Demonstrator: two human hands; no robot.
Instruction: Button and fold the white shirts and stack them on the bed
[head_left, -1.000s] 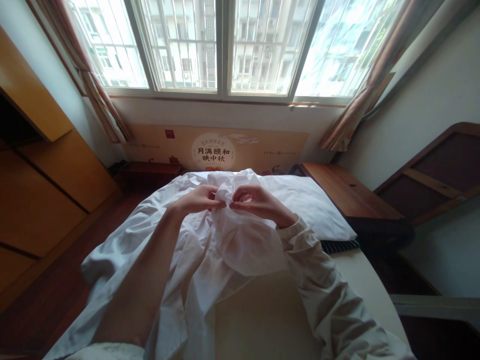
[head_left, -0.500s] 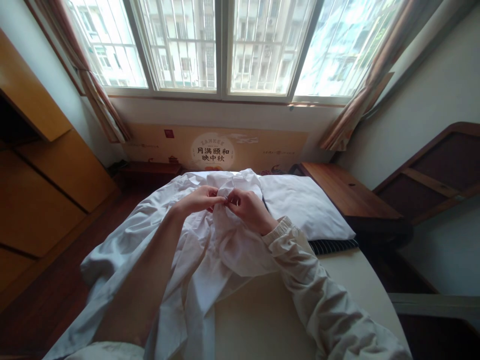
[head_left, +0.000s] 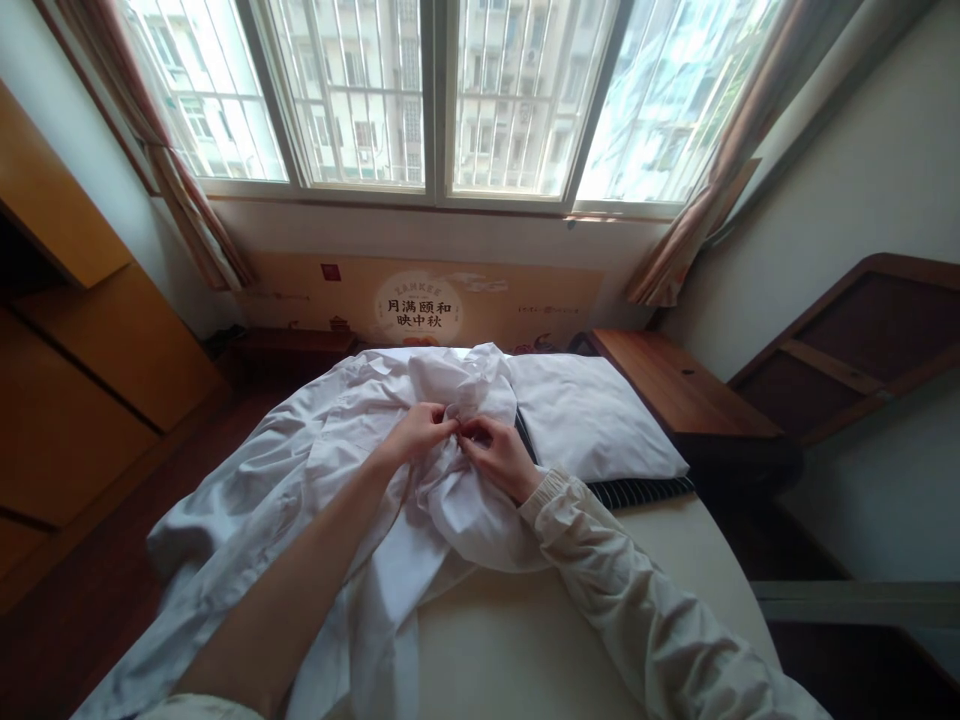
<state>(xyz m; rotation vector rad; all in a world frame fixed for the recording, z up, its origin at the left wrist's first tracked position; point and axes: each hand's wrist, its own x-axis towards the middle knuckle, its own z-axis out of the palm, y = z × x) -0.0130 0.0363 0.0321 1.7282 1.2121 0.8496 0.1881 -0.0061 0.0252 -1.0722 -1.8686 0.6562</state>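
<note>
A large sheet of crumpled white bed linen (head_left: 315,440) lies over the left side of the bed (head_left: 510,640) and hangs off its left edge. My left hand (head_left: 417,432) is closed, pinching a gathered fold of the linen near the middle. Right beside it, the fingertips of my right hand (head_left: 499,458) pinch the same bunched spot, almost touching the left thumb. What exactly sits between the fingertips is too small to make out. Loose folds droop below both hands onto the pale mattress.
To the right lies a white pillow (head_left: 592,415) on a black striped cloth (head_left: 645,491). A wooden desk (head_left: 675,385) stands beyond it, near a leaning wooden panel (head_left: 847,345). Orange cabinets (head_left: 82,390) line the left. Barred windows (head_left: 352,90) are ahead.
Both hands have come slightly lower and nearer to me, with the pinched fold between them. The whole view has shifted a little.
</note>
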